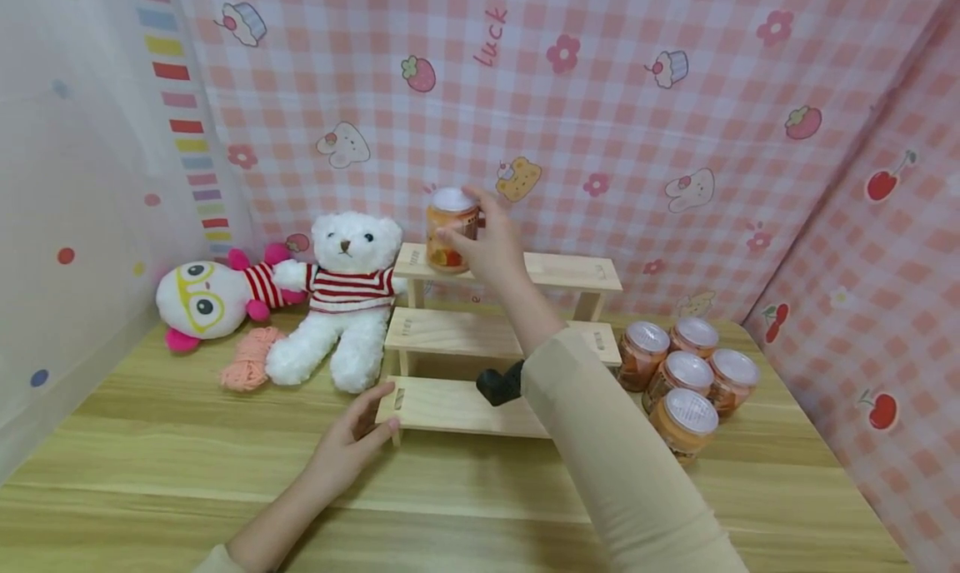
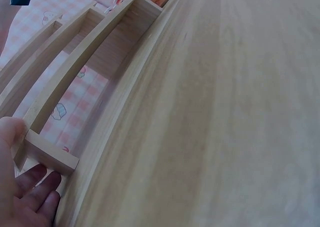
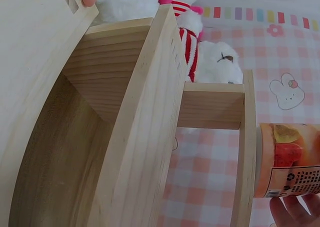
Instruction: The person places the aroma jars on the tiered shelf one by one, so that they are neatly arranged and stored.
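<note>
Tabletop: light wood-grain surface (image 1: 450,506) under and in front of the wooden rack (image 1: 457,331), which has three stepped tiers.
Left hand: the person's left hand (image 1: 345,448) is at the rack's front left corner, holding the end of the lowest tier between thumb and fingers; the left wrist view shows its other fingers bent beside the rack's short leg.
Right wrist: a black piece (image 1: 498,384) shows beside the beige sleeve (image 1: 607,440), above the rack's lowest tier.
Spare jars: five clear-lidded jars (image 1: 678,381) with orange contents are grouped close together just right of the rack.
Yarn: a peach skein (image 1: 252,359) lies left of the rack, beside the bear's foot.
Bear: a white plush bear (image 1: 348,286) in a red-and-white striped top sits just left of the rack.
Doll: a plush doll (image 1: 202,306) with yellow glasses lies on its side, farther left of the rack than the bear.
Held jar: an orange-labelled jar (image 1: 444,215) is upright near the left end of the rack's top tier, its base against the board.
Right hand: the person's right hand (image 1: 491,244) grips that jar from its right side, above the rack's top tier.
Backdrop: pink checked cloth (image 1: 465,132) hangs behind the rack.
</note>
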Demonstrator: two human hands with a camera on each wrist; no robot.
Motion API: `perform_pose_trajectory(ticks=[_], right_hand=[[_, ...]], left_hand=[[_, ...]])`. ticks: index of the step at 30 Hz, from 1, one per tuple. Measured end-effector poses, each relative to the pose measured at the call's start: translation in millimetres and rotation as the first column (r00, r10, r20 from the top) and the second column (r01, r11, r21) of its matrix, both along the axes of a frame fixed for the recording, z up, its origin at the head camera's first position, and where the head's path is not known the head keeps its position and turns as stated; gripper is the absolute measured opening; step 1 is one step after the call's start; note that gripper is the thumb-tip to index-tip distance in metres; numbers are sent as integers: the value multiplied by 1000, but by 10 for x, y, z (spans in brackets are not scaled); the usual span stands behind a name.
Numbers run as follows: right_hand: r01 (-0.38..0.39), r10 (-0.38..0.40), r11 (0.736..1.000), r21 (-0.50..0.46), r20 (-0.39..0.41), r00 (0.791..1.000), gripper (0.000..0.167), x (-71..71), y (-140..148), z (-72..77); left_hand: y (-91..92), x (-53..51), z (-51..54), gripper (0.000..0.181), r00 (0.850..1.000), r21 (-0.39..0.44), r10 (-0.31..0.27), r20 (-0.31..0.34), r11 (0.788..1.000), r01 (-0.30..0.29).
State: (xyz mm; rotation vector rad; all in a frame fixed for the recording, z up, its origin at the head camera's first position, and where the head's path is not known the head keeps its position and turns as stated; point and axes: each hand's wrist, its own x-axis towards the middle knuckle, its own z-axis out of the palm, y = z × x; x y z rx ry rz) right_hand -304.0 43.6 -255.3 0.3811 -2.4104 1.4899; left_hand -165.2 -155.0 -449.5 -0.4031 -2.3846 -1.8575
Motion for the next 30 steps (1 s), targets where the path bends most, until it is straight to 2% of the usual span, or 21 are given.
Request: perform_pose_trajectory(ticks=[6, 13, 22, 30], right_hand=[[-17, 17, 1000, -8, 16, 1000, 76, 31, -8, -4], [3, -3, 1000, -26, 19, 1000, 86, 112, 111, -46], [10, -24, 989, -146, -100, 995, 75, 370, 353, -212], [-21, -17, 977, -211, -177, 984, 68, 682, 580, -322]], left_hand=[[-1, 11, 4, 49, 1000, 20, -9, -5, 1000, 9], [7, 17, -4, 48, 1000, 16, -10, -18, 1000, 10], [11, 0, -4, 48, 999, 4, -9, -45, 1000, 9], [-1, 4, 0, 48, 999, 4, -4, -34, 1000, 4]])
